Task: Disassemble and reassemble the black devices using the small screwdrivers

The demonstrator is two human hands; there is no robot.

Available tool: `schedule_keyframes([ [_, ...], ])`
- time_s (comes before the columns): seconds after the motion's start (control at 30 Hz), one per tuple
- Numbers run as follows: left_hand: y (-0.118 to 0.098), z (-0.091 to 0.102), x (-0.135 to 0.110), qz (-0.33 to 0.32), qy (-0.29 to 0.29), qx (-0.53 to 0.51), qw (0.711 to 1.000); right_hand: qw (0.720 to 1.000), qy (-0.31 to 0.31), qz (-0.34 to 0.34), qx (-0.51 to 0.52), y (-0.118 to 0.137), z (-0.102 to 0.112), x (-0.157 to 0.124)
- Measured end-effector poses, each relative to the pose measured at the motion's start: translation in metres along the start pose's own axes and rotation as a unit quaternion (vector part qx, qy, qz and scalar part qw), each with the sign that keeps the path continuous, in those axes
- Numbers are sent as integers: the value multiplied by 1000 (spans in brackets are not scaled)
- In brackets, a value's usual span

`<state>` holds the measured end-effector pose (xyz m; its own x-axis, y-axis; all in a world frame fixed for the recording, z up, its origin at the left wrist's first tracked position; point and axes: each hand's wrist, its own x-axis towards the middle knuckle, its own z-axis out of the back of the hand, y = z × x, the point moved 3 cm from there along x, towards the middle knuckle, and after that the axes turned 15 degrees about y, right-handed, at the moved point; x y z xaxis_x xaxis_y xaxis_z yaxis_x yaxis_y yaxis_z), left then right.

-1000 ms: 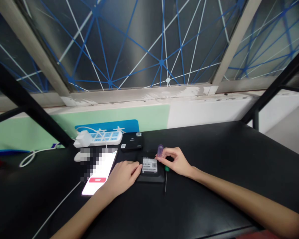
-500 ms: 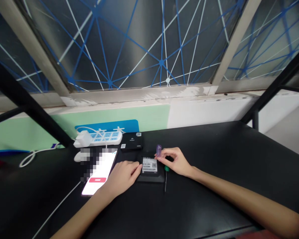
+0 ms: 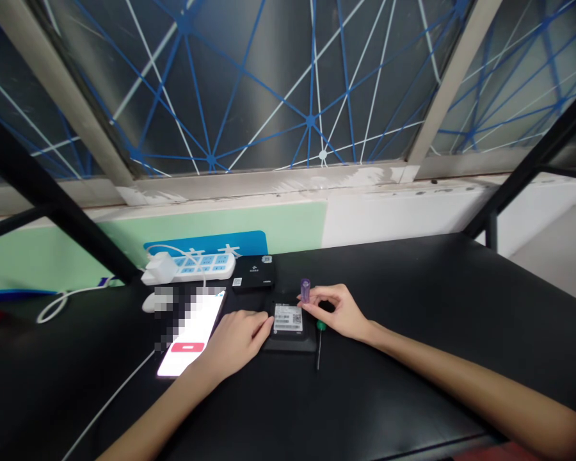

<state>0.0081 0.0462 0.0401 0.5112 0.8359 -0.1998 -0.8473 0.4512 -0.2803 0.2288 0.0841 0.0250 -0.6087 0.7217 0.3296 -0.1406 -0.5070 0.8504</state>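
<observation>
A black electronic box (image 3: 292, 344) lies on the desk between my hands, its white printed label (image 3: 288, 317) facing up. My left hand (image 3: 237, 339) is closed at the box's left edge, thumb and fingertips against it. With thumb and fingers pinched, my right hand (image 3: 338, 310) grips a screwdriver by its clear purple handle (image 3: 306, 290), which stands upright over the box's far right corner. The screwdriver's tip is hidden behind the fingers and box. Just right of the box, partly under my right hand, lies a second screwdriver with a green handle (image 3: 321, 325).
A lit phone (image 3: 187, 346) lies left of my left hand. Behind it are a white power strip (image 3: 211, 266) with a plugged-in charger (image 3: 160, 267), a white mouse-like object (image 3: 150, 303) and another black box (image 3: 254, 272). A white cable (image 3: 110, 403) crosses the desk's left side.
Both hands and the box keep their places. Only the shine on the purple handle looks slightly different.
</observation>
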Motion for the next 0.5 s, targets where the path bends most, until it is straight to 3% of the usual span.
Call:
schedule_keyframes([
  [0.5, 0, 0, 0, 0, 1, -5, 1000, 1000, -11, -9, 3, -2, 0, 1],
])
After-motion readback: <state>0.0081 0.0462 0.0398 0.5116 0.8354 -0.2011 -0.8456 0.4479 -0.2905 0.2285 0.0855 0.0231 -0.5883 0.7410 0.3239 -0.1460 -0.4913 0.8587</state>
